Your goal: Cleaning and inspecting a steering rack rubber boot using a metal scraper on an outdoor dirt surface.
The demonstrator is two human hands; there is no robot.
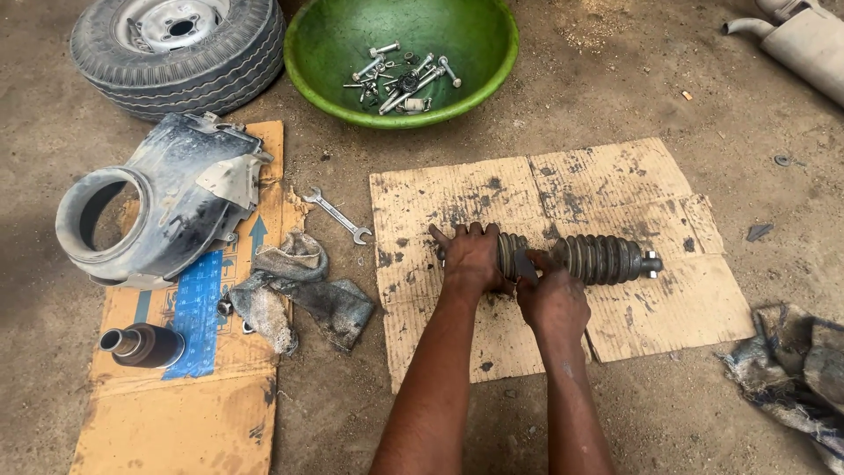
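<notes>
Right now both hands are down on the ribbed rubber boot (585, 259), which lies on its side across the middle of the stained cardboard sheet (615, 185), its metal end pointing toward the sheet's right edge. The left hand (470, 257) is wrapped over the boot's left end, fingers spread across the top and pressing down. The right hand (552, 295) is closed around the narrow waist between the two ribbed sections, gripping from the near side. By the look of it the rubber is soft and springy, greasy too, so it would likely slip and squash under a squeeze; the stiff metal shaft inside gives it real weight. The firmer hold, I'd judge, is at that waist or the metal end, not the folds. Off the sheet's left edge lie a spanner (337, 214) and oily rags (299, 290). Beyond the far edge sits a green basin (308, 62) of bolts (400, 77).
</notes>
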